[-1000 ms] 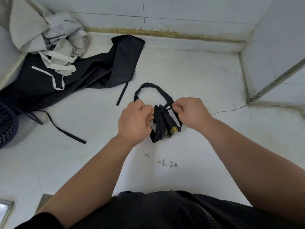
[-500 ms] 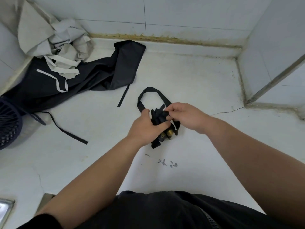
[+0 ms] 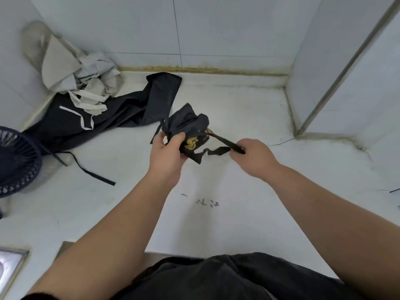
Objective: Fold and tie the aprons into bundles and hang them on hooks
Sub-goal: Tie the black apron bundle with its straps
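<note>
The white bench [image 3: 249,109] is covered at left by a loose black cloth apron [image 3: 112,113], with a crumpled grey cloth apron [image 3: 91,76] lying on it at upper left. At centre, the folded black apron bundle with gold print [image 3: 188,124] is gripped by the curled fingers of the left hand [image 3: 166,153]. Its black strap [image 3: 217,150] is clenched in the right hand [image 3: 253,156].
</note>
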Demonstrator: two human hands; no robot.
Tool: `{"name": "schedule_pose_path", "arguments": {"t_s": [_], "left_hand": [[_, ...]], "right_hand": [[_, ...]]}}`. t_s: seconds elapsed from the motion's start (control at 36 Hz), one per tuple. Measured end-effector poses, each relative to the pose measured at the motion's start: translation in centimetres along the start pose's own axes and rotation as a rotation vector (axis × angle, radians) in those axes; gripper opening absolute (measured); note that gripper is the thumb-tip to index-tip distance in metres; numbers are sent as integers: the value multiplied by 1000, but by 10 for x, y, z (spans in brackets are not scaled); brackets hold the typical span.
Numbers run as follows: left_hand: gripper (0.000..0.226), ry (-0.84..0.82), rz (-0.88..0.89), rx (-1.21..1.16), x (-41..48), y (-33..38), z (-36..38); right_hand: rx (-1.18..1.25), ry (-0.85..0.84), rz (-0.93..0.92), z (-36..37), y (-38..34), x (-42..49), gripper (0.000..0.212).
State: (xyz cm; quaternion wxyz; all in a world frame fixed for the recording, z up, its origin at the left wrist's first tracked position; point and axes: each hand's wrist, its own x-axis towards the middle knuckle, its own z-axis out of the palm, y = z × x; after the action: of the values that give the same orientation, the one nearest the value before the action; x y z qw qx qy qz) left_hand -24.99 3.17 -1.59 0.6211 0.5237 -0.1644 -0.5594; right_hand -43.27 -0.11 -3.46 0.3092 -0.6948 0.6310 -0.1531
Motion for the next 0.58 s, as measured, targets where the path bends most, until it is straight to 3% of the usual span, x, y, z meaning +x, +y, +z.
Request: {"name": "schedule_pose_path", "arguments": {"t_s": [0.08, 0.11, 0.19, 0.28, 0.33, 0.39, 0.44, 0.47, 0.58], "left_hand": [[40, 37, -34, -93, -4, -2, -1], [47, 89, -62, 63, -5, -7, -2], [95, 196, -144, 897, -15, -29, -4], [103, -5, 191, 1333, -30, -43, 0], [96, -271, 320, 1343, -38, -44, 11], [68, -393, 385, 1295, -45, -41, 22], [28, -313, 440, 1253, -52, -35, 29], [18, -248, 419, 1151, -55, -30, 32], [16, -136, 293, 726, -66, -9, 32]], "right_hand": [[156, 170, -42, -20, -1, -6, 12], [205, 176, -71, -25, -3, -9, 9], [303, 92, -147, -33, -12, -19, 7], [247, -9, -240, -32, -17, -30, 12], [240, -21, -282, -32, -18, -40, 15], [239, -16, -275, -36, -15, -49, 23], [228, 7, -216, -42, -9, -59, 28], [211, 29, -177, -46, -4, -63, 29], [185, 188, -44, -57, 16, -78, 13]]}}
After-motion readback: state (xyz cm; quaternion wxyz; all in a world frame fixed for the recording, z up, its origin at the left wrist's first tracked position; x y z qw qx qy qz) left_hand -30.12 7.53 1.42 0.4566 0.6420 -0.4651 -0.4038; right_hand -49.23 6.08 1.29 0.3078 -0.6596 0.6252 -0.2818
